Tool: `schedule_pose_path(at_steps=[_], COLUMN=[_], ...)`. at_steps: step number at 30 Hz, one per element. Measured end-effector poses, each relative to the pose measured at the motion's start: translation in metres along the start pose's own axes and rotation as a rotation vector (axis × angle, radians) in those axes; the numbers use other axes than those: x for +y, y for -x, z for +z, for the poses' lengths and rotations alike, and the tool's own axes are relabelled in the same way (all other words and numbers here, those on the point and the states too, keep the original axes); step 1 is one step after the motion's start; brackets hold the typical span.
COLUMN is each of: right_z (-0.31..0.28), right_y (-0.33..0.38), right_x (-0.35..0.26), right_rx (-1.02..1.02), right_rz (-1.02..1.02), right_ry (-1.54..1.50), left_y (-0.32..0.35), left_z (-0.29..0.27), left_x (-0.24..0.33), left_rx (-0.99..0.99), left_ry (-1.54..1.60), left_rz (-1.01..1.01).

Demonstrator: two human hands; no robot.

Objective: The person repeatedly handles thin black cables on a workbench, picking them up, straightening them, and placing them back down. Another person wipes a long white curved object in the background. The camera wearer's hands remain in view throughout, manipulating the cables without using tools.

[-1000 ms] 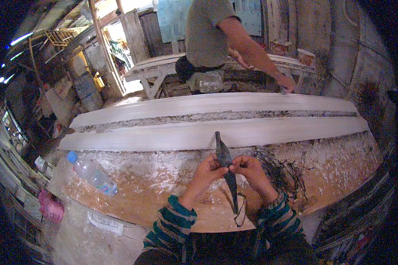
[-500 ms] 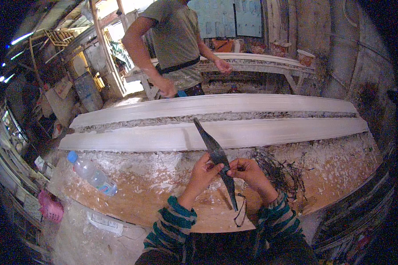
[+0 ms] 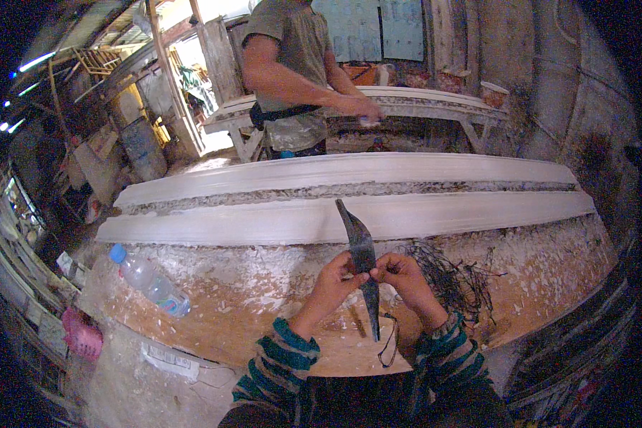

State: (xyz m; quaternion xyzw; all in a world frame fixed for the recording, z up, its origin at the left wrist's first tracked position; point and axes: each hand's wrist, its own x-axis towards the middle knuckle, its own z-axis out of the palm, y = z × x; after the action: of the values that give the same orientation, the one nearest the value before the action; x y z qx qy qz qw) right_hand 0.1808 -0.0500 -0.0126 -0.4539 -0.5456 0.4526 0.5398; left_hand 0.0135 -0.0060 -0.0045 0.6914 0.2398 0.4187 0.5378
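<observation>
Both my hands meet over the plaster-spattered workbench (image 3: 250,314). My left hand (image 3: 333,285) and my right hand (image 3: 405,279) each pinch the middle of a long dark pointed blade-like tool (image 3: 362,257) that stands nearly upright between them, its upper tip leaning left toward the white moulding (image 3: 264,225). A thin dark cord loop (image 3: 391,342) hangs from under my right hand. A tangle of dark wire strands (image 3: 453,278) lies just right of my right hand.
A clear plastic bottle with a blue cap (image 3: 150,279) lies at the left of the bench. A second long white moulding (image 3: 349,171) lies behind the first. Another person (image 3: 292,78) works at a farther table (image 3: 421,103). Cluttered shelves line the left wall.
The tool's tip swung left, then came back closer to upright while my hands stayed on it. The person behind turned and moved left along the far table.
</observation>
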Motion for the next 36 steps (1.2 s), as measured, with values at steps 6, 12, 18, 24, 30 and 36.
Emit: schedule_pose_path(at_steps=[6, 12, 18, 24, 30, 36], right_z=[0.001, -0.001, -0.001, -0.002, -0.002, 0.0], right_y=[0.0, 0.001, 0.003, 0.005, 0.004, 0.006], right_x=[-0.001, -0.004, -0.01, -0.015, -0.016, -0.02], right_rx=[0.033, 0.017, -0.066, -0.191, -0.137, -0.067], right_rz=[0.005, 0.006, 0.006, -0.032, -0.01, 0.008], right_ry=[-0.028, 0.005, 0.074, 0.063, -0.056, -0.084], left_y=[-0.001, -0.002, -0.001, 0.004, 0.006, 0.002], left_z=[-0.001, -0.002, -0.001, -0.001, 0.003, 0.0], left_x=[-0.001, -0.003, -0.004, -0.001, 0.006, 0.003], left_rx=[0.015, 0.022, 0.049, 0.102, -0.005, 0.026], left_ry=[0.237, 0.274, 0.184, 0.136, 0.202, 0.138], left_rz=[-0.126, -0.112, -0.011, 0.0, -0.013, 0.051])
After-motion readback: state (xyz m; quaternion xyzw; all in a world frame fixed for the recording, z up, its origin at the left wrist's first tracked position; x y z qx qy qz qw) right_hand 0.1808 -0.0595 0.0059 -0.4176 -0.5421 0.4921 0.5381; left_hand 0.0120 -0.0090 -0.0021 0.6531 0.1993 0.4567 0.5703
